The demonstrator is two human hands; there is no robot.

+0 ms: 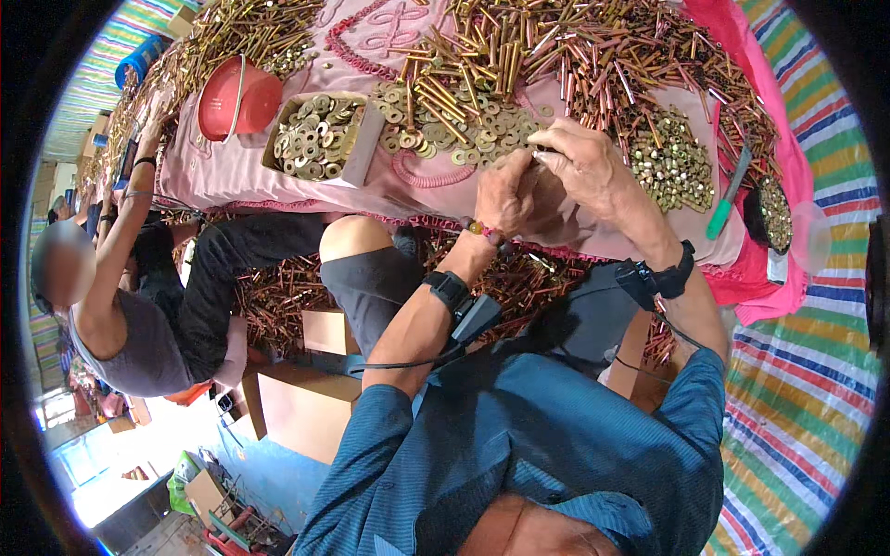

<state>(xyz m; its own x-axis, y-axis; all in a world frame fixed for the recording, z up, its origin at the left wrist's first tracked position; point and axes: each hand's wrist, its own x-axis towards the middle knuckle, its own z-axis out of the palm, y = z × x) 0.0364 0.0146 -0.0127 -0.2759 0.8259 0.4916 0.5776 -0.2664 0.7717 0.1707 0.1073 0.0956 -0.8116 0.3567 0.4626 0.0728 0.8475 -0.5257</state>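
Observation:
My left hand point(505, 196) and my right hand point(586, 165) are close together above the front edge of the pink-covered table point(306, 190). The left one is curled closed, and the right has thumb and fingers pinched together just beside it. What they hold is too small or too hidden to make out. Just beyond them lies a loose spread of flat metal washers point(505, 130). To the right of my right hand is a heap of small brassy nuts point(669, 167). Long metal bolts or sleeves point(473, 56) are piled behind.
A box of washers point(320, 139) and a red bucket point(243, 97) stand to the left. A green-handled tool point(729, 195) and a dark dish of small parts point(769, 215) lie on the right. Cardboard boxes point(306, 408) stand below. Another person point(139, 324) works at far left.

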